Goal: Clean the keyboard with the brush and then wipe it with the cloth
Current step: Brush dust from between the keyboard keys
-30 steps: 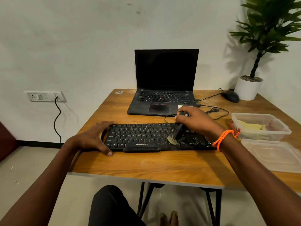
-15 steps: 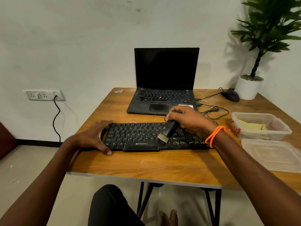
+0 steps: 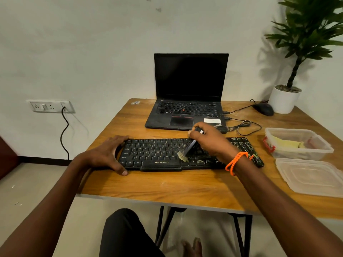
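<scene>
Left hand: the left hand (image 3: 109, 154) rests on the left end of the flat black plastic keyboard (image 3: 159, 154), fingers spread and relaxed over its edge and thumb down on the wooden worktop (image 3: 167, 184), steadying it rather than clasping it.
Keyboard: it lies across the worktop just in front of the open black laptop (image 3: 187, 93), long side toward the person.
Brush: the small black-handled brush with pale bristles (image 3: 187, 150) is tilted, bristle tip down on the lower key rows near the middle of the keyboard.
Right hand: the right hand (image 3: 211, 141) grips the brush handle, fingers curled round it from above.
Cloth: a folded yellow cloth (image 3: 285, 143) sits inside the clear plastic box (image 3: 297, 151), right of the keyboard and apart from it.
Step in hand: brushing, by my reading; the wipe is not yet begun.
Next move: probably short strokes carried across the remaining keys, bristles kept down between the rows while the left hand braces.
</scene>
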